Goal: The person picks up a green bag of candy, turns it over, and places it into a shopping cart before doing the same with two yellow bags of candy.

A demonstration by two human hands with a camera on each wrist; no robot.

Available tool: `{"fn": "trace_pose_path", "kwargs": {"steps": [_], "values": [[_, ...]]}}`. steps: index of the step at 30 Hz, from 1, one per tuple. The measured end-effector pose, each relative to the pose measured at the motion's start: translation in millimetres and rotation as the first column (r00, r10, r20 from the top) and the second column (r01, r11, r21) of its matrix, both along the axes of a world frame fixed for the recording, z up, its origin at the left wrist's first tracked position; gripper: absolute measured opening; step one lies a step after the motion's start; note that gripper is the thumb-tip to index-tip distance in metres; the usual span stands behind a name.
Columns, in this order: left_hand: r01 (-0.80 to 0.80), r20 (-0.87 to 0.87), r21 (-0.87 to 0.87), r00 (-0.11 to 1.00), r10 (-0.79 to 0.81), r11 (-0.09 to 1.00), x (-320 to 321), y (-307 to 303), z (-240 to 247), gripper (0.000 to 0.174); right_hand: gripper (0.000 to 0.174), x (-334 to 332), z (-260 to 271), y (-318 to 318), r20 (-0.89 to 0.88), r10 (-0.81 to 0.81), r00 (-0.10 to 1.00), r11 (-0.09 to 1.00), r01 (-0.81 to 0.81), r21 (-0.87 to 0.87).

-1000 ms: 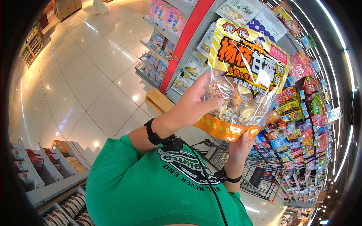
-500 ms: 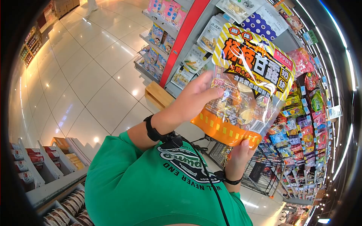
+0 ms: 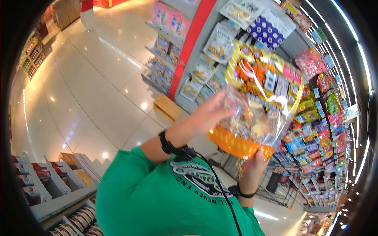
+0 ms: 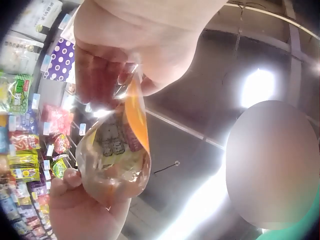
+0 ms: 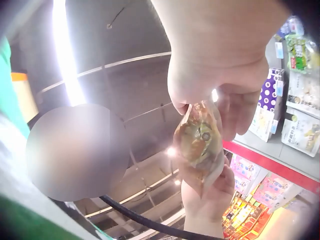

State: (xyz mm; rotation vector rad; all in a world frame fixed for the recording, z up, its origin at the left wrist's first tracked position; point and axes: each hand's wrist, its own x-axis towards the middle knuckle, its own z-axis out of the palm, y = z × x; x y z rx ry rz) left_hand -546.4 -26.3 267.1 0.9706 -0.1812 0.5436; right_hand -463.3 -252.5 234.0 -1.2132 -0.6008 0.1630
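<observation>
A large clear-and-yellow snack bag (image 3: pixel 275 84) with an orange bottom band is held up in front of the green shirt, tilted, with small wrapped pieces showing inside. My left hand (image 3: pixel 212 112) grips its left edge, thumb on the front. At the lower right corner, my right hand (image 3: pixel 254 167) pinches the orange band with the thumb in front. The left wrist view shows the bag (image 4: pixel 115 165) end-on, bulging between the left hand (image 4: pixel 135 45) and the right hand (image 4: pixel 87 215). In the right wrist view, the right hand's (image 5: pixel 220 65) fingers close round the bag (image 5: pixel 200 142).
Shelves with hanging packets (image 3: pixel 311 133) run along the right, and a red shelf post (image 3: pixel 189 51) stands behind the bag. A wire cart (image 3: pixel 279 185) is beyond the right hand. A wooden block (image 3: pixel 167 108) is near the left forearm; product bins (image 3: pixel 47 177) line the lower left.
The bag has moved slightly lower in the head view and its printed face looks more foreshortened. Both hands have shifted a little to the right with it, keeping their hold.
</observation>
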Motion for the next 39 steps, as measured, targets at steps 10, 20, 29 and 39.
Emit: {"fn": "trace_pose_path", "kwargs": {"steps": [10, 20, 29, 39], "values": [[0.191, -0.167, 0.379, 0.976, -0.136, 0.905, 55, -16, -52, 0.058, 0.031, 48, -27, -29, -0.424, 0.157, 0.892, 0.98, -0.089, 0.176], [0.479, -0.457, 0.481, 0.852, -0.256, 0.734, 98, -37, -80, 0.042, 0.042, 81, -56, -102, -0.462, -0.136, 0.876, 0.985, 0.17, 0.032], [0.393, -0.802, 0.43, 0.58, 0.144, 0.813, 120, -9, -184, 0.035, 0.041, 183, -183, -300, -0.107, -0.771, 0.628, 0.524, 0.53, -0.666], [0.154, -0.953, 0.132, -0.253, 0.168, 0.979, -16, -28, -367, 0.033, 0.051, 318, -394, -393, -0.13, -0.667, 0.734, 0.258, 0.064, -0.964]]}}
